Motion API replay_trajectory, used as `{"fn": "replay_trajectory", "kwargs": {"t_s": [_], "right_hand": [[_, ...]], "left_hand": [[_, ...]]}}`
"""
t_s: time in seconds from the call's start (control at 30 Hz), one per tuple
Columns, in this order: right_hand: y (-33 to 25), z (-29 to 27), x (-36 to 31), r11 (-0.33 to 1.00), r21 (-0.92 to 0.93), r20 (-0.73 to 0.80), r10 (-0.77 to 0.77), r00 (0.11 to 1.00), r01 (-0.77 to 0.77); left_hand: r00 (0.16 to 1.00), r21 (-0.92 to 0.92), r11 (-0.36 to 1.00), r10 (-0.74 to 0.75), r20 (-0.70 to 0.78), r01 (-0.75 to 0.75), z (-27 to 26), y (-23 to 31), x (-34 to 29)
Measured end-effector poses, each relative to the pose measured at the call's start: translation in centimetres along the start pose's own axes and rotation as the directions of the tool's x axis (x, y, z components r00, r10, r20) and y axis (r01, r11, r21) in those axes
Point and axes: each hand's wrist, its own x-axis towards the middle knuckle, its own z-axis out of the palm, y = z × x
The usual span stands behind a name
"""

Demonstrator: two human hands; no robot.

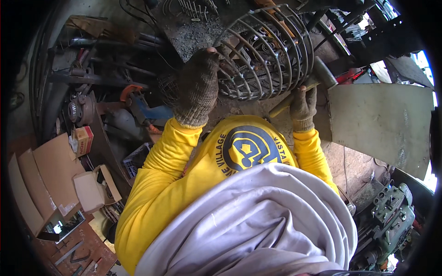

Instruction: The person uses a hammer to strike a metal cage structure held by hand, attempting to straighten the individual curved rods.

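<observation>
A rounded cage of bent metal bars (264, 60) rests tilted over the workbench in front of me. My left hand (199, 87), in a dark knitted glove with a bare fingertip showing, is closed on the cage's left rim. Below the cage's right side, my right hand (303, 108), gloved the same way, is wrapped round the handle of a hammer (325, 73). The hammer's thick head lies up and to the right of that hand, and the handle's end sticks out to the left. The fingers of my left hand are partly hidden behind the glove's back.
Metal scraps and rods (195, 11) lie on the dark bench top. At right stands a large flat metal sheet (382, 122), with a green machine (391, 211) below it. An orange-and-blue tool (147, 108), cardboard boxes (50, 175) and pipes crowd the left side.
</observation>
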Motion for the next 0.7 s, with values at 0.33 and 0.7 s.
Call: {"fn": "replay_trajectory", "kwargs": {"t_s": [0.33,0.7], "right_hand": [[-3.4,0.3,0.1,0.998,-0.057,-0.105,0.034,0.994,-0.040],[-3.5,1.6,-0.3,0.984,0.170,-0.026,-0.040,0.999,0.043]], "left_hand": [[0.923,-0.307,0.871,-0.360,0.135,0.384,-2.1,2.8,0.5],[0.908,-0.381,0.825,-0.375,0.185,0.418,-2.9,2.6,1.1]]}}
